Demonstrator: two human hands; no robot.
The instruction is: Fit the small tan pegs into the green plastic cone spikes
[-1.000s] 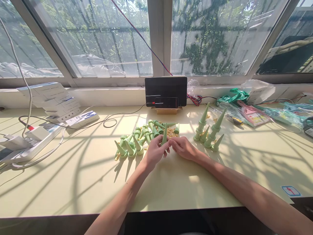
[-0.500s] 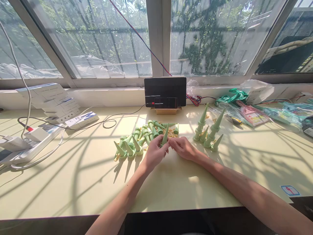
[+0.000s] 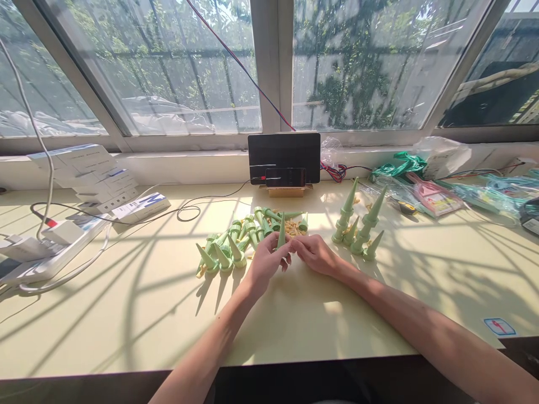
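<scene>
Between the fingers of my left hand (image 3: 266, 262) is a green plant watering spike (image 3: 281, 232), its pointed end up. Closed in a pinch, my right hand (image 3: 315, 254) meets the left fingertips at the side of that spike; what it grips is hidden. Beyond my hands lie a heap of similar green pieces (image 3: 251, 230) and small yellowish parts (image 3: 293, 229). Three cones (image 3: 224, 260) stand upright at the heap's front left. On the right, several green spikes (image 3: 370, 220) stand upright, some stacked tall.
A black tablet (image 3: 284, 147) and a phone (image 3: 286, 177) lean on a small stand at the back. White boxes (image 3: 90, 174) and a power strip (image 3: 59, 261) occupy the left side. Plastic bags (image 3: 438, 196) and a tape measure (image 3: 406, 208) lie at right. Cables cross the table.
The spike in my left hand has turned to a more upright angle and shifted slightly left. My left fingers have moved a little; the right hand stays nearly in place.
</scene>
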